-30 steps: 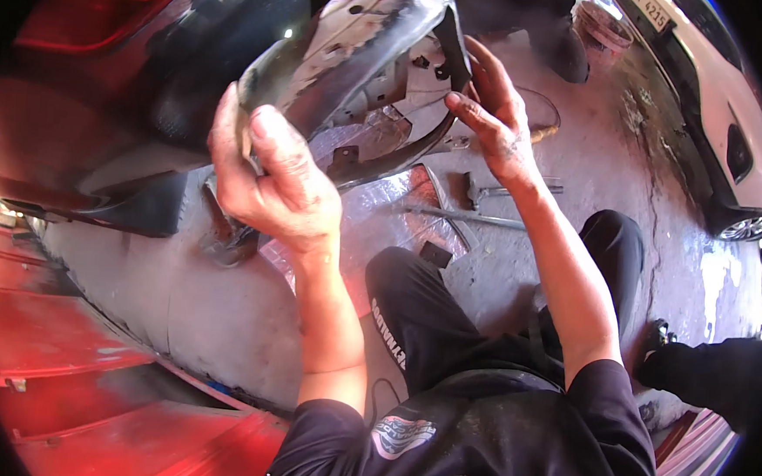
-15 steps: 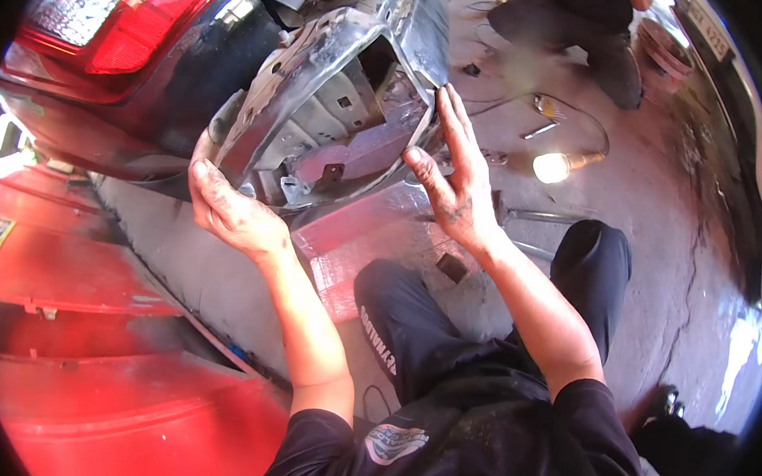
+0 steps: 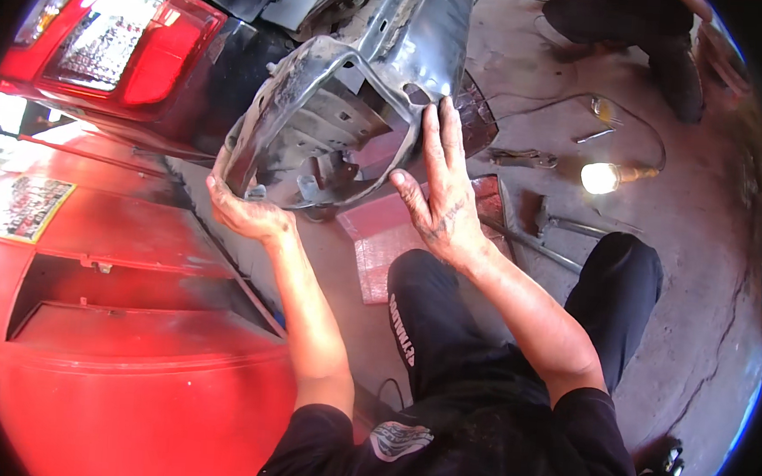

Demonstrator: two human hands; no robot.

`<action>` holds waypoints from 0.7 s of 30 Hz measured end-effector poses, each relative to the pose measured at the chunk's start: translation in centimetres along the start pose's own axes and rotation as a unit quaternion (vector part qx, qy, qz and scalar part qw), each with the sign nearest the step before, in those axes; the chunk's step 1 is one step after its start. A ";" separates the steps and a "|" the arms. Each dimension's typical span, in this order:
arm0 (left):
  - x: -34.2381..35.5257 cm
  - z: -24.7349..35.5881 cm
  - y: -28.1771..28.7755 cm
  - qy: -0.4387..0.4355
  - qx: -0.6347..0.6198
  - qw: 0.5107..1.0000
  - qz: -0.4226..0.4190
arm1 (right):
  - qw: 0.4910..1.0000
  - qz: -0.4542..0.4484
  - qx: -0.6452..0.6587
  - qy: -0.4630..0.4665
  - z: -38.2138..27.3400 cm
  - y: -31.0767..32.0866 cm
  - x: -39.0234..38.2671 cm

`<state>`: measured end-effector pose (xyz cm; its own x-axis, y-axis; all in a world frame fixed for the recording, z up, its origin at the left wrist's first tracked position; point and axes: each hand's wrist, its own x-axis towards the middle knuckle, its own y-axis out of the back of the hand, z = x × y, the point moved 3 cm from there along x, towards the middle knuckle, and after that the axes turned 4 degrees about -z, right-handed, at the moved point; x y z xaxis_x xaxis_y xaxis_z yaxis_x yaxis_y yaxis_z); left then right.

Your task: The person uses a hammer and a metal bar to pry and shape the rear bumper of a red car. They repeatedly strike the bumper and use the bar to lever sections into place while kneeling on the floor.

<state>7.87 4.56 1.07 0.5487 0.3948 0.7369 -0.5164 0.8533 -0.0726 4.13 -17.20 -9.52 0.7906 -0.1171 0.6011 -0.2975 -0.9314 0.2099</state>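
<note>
A bent grey-black metal car body panel [image 3: 272,100], with a large open cavity and ribbed inner walls, is in front of me at the upper middle. My left hand [image 3: 250,218] cups its lower left corner, the fingers going behind the rim where they are partly hidden. Against the panel's right side lies my right hand [image 3: 444,207], fingers stretched upward and thumb apart near the opening's edge. The panel sits beside a dark vehicle's rear corner with a red and clear tail light [image 3: 170,51]; whether the two are joined I cannot tell.
Red bodywork [image 3: 153,399] fills the left side. A lit work lamp [image 3: 600,178] with a cord lies on the floor at right, near a plier-like tool [image 3: 524,159] and a metal bar [image 3: 563,253]. Another person's dark-clothed leg [image 3: 675,68] is at the far right.
The view has shifted, so the floor items appear farther right. My left thumb has moved lower, under the panel's corner. My right hand remains flat on the panel's side.
</note>
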 end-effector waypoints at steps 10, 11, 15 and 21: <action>0.1 -0.9 0.9 0.018 0.002 0.999 0.043 | 0.999 -0.002 0.050 0.010 0.4 0.8 -0.3; 0.0 -0.9 0.8 0.018 0.001 0.999 0.044 | 0.998 -0.003 0.054 0.009 0.5 0.8 -0.3; 0.3 -1.8 1.4 0.012 -0.009 0.997 0.070 | 0.998 -0.017 0.064 -0.004 0.1 1.6 -0.1; 0.3 -1.4 1.0 0.013 0.000 0.998 0.067 | 0.995 -0.009 0.093 0.018 1.5 1.9 -0.4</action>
<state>8.40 6.02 0.25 0.4916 0.5141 0.7029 -0.5868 0.7919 -0.1688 4.08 -19.47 -10.51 0.7740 -0.0903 0.6267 -0.1768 -0.9812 0.0771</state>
